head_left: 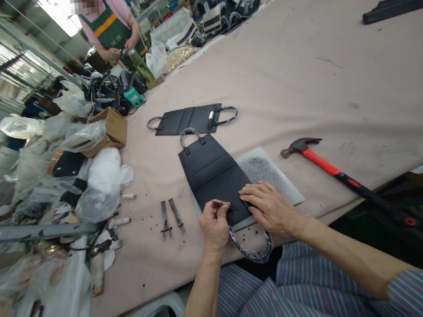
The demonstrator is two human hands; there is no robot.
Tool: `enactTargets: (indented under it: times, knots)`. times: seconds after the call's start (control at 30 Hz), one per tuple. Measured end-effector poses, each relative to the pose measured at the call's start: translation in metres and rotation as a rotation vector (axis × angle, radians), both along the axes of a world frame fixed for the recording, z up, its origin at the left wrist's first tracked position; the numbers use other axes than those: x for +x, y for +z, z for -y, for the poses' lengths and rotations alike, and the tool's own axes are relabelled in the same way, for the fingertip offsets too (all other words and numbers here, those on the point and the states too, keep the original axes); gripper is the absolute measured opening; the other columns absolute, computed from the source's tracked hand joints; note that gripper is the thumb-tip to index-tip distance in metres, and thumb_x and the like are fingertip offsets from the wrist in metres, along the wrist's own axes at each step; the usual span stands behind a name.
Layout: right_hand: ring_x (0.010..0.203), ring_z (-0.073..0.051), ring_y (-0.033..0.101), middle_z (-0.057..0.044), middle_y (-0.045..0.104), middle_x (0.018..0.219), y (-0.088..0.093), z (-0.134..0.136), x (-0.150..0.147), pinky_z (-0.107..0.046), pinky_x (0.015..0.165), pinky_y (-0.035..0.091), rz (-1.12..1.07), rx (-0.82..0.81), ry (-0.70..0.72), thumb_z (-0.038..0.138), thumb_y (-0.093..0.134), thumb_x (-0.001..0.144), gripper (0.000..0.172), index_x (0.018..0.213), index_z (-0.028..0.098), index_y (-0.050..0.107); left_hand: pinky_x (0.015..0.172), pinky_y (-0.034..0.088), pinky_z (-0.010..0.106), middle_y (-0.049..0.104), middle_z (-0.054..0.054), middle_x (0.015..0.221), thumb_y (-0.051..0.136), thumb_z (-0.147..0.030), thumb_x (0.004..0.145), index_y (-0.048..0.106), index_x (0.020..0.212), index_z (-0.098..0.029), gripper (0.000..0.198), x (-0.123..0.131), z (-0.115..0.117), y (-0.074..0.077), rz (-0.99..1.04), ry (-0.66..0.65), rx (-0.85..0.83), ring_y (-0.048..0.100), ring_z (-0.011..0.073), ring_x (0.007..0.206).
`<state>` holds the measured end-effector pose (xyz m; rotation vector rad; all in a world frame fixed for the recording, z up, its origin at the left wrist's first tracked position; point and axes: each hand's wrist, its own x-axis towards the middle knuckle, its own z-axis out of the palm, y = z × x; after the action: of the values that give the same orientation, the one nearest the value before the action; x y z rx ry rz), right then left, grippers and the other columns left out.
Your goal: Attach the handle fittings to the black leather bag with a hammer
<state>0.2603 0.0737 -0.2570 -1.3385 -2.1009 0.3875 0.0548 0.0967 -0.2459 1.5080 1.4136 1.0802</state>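
Observation:
A black bag panel (pixel 212 166) with a handle at each end lies before me, partly over a grey-speckled white board (pixel 270 172). My left hand (pixel 214 224) is closed in a pinch at the panel's near left part; a small dark end shows at the fingers, too little to name. Fingers of my right hand (pixel 270 207) lie flat on the panel's near right edge, pressing it. Toward my lap hangs the near handle (pixel 253 255), wrapped in clear plastic. Two metal pronged punches (pixel 165 219) lie left of the panel.
A claw hammer (pixel 322 163) with a red and black handle lies at right, its end past the table edge. Another black bag panel (pixel 188 120) lies beyond. Plastic bags and a cardboard box (pixel 114 129) crowd the left. A person in a green apron (pixel 115 29) stands at the back.

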Motion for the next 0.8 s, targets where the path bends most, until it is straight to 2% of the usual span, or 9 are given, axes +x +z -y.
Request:
enactTargets:
  times: [0.33, 0.4, 0.47, 0.67, 0.8]
  knots:
    - [0.131, -0.03, 0.054, -0.01, 0.063, 0.137, 0.001, 0.0, 0.003, -0.061, 0.116, 0.036, -0.055, -0.025, 0.034, 0.018, 0.053, 0.093, 0.035, 0.126, 0.021, 0.064, 0.079, 0.058, 0.027, 0.076, 0.003, 0.087, 0.056, -0.022, 0.095, 0.067, 0.091, -0.022, 0.011, 0.003, 0.006, -0.004, -0.175, -0.086, 0.211, 0.073, 0.0168, 0.082]
    - [0.13, -0.029, 0.055, -0.011, 0.063, 0.137, 0.001, 0.0, 0.01, -0.058, 0.114, 0.041, -0.117, -0.022, 0.066, 0.019, 0.053, 0.093, 0.034, 0.126, 0.021, 0.063, 0.08, 0.059, 0.029, 0.077, 0.004, 0.088, 0.056, -0.022, 0.094, 0.068, 0.092, -0.022, 0.012, 0.002, 0.006, -0.005, -0.18, -0.109, 0.228, 0.074, 0.0175, 0.083]
    - [0.127, -0.028, 0.058, -0.012, 0.064, 0.134, 0.002, -0.001, 0.022, -0.053, 0.11, 0.047, -0.178, 0.002, 0.04, 0.02, 0.053, 0.094, 0.032, 0.124, 0.02, 0.064, 0.08, 0.06, 0.03, 0.078, 0.004, 0.089, 0.057, -0.022, 0.093, 0.07, 0.092, -0.022, 0.013, 0.0, 0.006, -0.005, -0.172, -0.131, 0.229, 0.075, 0.0184, 0.084]
    - [0.119, -0.03, 0.062, -0.014, 0.067, 0.125, -0.004, 0.0, 0.087, -0.051, 0.105, 0.051, -0.09, 0.11, -0.307, 0.03, 0.052, 0.096, 0.025, 0.114, 0.019, 0.065, 0.079, 0.059, 0.029, 0.079, 0.004, 0.089, 0.059, -0.021, 0.092, 0.072, 0.091, -0.021, 0.013, -0.002, 0.003, -0.004, -0.124, -0.153, 0.229, 0.075, 0.0184, 0.083]
    - [0.116, -0.041, 0.06, -0.023, 0.065, 0.12, -0.017, 0.01, 0.131, -0.06, 0.101, 0.048, 0.068, 0.071, -0.551, 0.028, 0.052, 0.088, 0.027, 0.109, 0.017, 0.065, 0.079, 0.057, 0.027, 0.078, 0.002, 0.087, 0.058, -0.018, 0.092, 0.069, 0.089, -0.022, 0.012, 0.0, 0.0, 0.0, -0.128, -0.163, 0.186, 0.074, 0.017, 0.082]
